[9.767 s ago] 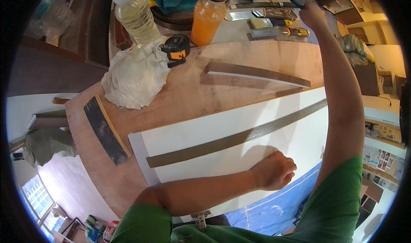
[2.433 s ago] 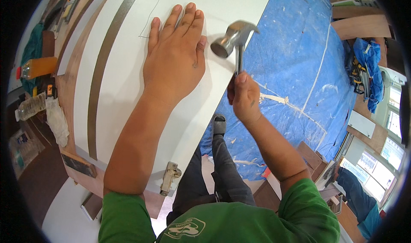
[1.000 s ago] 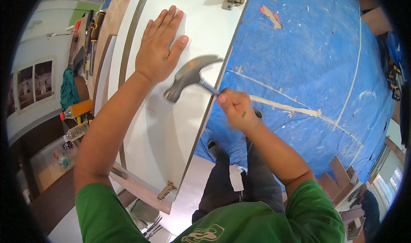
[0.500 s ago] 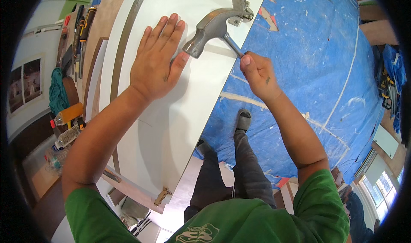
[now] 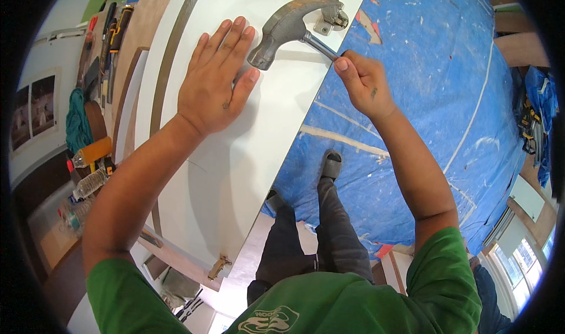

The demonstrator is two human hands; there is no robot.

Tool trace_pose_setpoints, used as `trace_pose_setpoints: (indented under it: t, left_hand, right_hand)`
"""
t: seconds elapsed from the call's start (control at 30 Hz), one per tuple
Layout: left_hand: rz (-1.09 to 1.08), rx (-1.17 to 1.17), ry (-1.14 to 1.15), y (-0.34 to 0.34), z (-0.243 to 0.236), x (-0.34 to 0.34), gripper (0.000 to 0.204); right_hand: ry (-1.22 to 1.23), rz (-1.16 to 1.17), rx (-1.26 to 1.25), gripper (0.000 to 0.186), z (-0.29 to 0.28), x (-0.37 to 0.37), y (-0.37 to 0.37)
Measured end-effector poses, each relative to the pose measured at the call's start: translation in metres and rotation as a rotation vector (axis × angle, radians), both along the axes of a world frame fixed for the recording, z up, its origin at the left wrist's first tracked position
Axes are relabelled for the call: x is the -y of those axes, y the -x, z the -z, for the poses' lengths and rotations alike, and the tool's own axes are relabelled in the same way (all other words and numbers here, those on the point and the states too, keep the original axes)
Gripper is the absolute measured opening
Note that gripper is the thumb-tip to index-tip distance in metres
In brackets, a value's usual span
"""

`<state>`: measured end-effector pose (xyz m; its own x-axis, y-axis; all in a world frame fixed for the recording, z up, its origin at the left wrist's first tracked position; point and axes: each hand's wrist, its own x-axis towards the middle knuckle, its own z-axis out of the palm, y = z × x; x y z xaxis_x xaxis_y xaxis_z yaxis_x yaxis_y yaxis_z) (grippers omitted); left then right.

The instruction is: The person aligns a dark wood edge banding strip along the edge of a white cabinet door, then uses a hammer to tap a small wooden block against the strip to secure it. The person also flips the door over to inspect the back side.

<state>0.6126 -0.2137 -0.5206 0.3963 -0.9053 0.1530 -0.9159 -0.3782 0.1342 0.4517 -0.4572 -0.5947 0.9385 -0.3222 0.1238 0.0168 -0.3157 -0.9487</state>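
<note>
At 11 o'clock from the centre of view, the left hand (image 5: pixel 216 81) lies palm down on a white board (image 5: pixel 276 110), fingers extended, gripping nothing. Between 1 and 2 o'clock, the right hand (image 5: pixel 366 85) is closed around the handle of a claw hammer (image 5: pixel 284 30), thumb along the top. The hammer's head is over the board at 12 o'clock, its striking face just beside the left thumb. Its claw overlaps a metal hinge (image 5: pixel 331 17) toward 1 o'clock; whether they touch cannot be determined. A second hinge (image 5: pixel 219 267) sits at the board's 7 o'clock end. Noted at 3 o'clock: blue sheeting (image 5: pixel 435 110) on the floor. At 9 o'clock: an orange bottle (image 5: pixel 92 153), lying beyond the left forearm.
</note>
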Motion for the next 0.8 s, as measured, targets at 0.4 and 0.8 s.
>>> trace_pose_setpoints:
  t: [0.4,0.8]
  left_hand:
    - [-0.009,0.068,-0.023,0.001,0.008,-0.003,0.058]
    - [-0.022,0.049,0.025,0.002,0.011,-0.002,0.057]
  right_hand:
    - [-0.066,0.006,-0.024,0.048,0.005,-0.053,0.031]
    - [-0.121,-0.072,-0.063,0.041,0.005,-0.102,0.061]
